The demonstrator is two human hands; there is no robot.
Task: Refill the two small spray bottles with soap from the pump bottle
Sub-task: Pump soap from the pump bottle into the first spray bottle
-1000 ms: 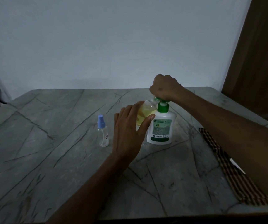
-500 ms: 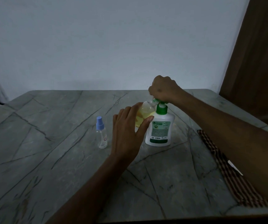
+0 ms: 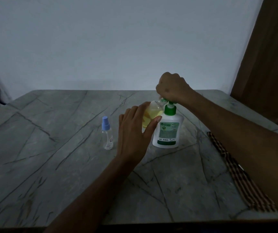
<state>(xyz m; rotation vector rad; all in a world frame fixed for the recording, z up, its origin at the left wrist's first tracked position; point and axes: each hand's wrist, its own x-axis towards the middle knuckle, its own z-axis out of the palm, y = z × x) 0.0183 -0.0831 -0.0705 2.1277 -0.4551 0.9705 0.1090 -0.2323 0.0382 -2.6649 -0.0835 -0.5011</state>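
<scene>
A white pump bottle [image 3: 167,130] with a green collar and green label stands upright on the grey stone table [image 3: 51,148]. My right hand [image 3: 172,87] is closed in a fist over its green pump head. My left hand [image 3: 135,133] holds a small clear spray bottle [image 3: 151,115] with yellow soap in it, tilted with its open mouth under the pump spout. A second small clear spray bottle [image 3: 107,133] with a blue cap stands upright to the left, apart from both hands and looking empty.
A striped dark cloth [image 3: 239,174] lies along the table's right edge, partly under my right forearm. A brown wooden panel [image 3: 269,56] rises at the far right. A plain pale wall stands behind the table.
My right hand has risen slightly on the pump head. The view has shifted a little. The left hand keeps the same hold on the yellow-filled bottle.
</scene>
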